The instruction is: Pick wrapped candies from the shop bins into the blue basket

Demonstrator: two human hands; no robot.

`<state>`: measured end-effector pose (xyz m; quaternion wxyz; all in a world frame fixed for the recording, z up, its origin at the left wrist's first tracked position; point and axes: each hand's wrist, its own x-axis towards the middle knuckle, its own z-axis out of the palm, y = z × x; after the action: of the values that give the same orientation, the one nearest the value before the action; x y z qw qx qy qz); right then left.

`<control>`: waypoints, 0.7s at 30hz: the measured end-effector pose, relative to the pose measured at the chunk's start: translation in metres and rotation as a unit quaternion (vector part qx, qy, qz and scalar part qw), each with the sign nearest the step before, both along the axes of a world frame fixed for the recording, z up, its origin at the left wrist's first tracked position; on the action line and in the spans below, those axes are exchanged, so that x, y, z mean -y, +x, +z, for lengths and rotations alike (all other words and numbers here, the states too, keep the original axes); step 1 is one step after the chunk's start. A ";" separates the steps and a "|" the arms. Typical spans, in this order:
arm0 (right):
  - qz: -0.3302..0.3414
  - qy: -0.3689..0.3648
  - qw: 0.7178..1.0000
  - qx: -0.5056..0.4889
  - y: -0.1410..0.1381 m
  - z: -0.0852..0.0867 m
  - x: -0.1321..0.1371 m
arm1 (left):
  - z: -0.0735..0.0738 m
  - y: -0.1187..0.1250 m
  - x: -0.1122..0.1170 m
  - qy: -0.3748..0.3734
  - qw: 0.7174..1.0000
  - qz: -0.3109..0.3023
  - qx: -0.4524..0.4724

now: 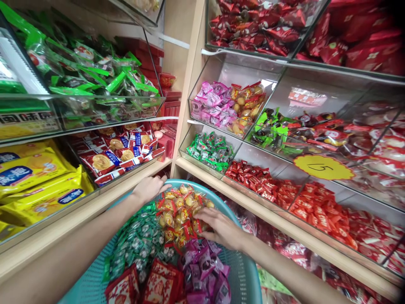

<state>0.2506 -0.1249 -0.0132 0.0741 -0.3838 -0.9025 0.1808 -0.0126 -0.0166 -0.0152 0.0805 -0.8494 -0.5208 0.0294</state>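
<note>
A blue-green plastic basket holds wrapped snacks in colour groups. My left hand is at its far rim beside the shelf edge, fingers bent over the rim. My right hand rests palm down on the gold-and-red snack packets at the back of the basket, fingers apart. Left of these lie green-wrapped candies. Purple-wrapped candies are at the front right, and red patterned packets at the front middle.
Wooden shelves meet in a corner ahead. A clear bin holds purple and gold packets; a lower bin has green candies. Red candies lie further right. Yellow biscuit packs fill the left shelf. A yellow price tag hangs at right.
</note>
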 end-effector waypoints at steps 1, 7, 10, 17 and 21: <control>0.009 0.003 1.000 0.001 -0.002 0.000 -0.001 | 0.000 0.000 0.000 0.001 1.000 -0.001 0.000; 0.017 0.072 0.995 0.072 -0.005 -0.001 -0.006 | 0.000 -0.002 0.001 -0.002 1.000 0.002 -0.001; -0.002 0.115 0.988 0.100 -0.005 -0.003 -0.005 | 0.001 -0.002 0.002 -0.005 1.000 0.006 0.005; -0.031 0.190 0.968 0.160 -0.008 -0.004 -0.002 | 0.000 -0.001 0.000 0.000 1.000 -0.003 0.007; -0.020 0.188 0.968 0.162 -0.010 -0.006 0.000 | -0.001 -0.002 0.000 -0.005 1.000 0.001 0.006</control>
<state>0.2401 -0.1253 -0.0192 0.0008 -0.4050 -0.9125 -0.0583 -0.0143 -0.0164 -0.0158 0.0734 -0.8492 -0.5222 0.0270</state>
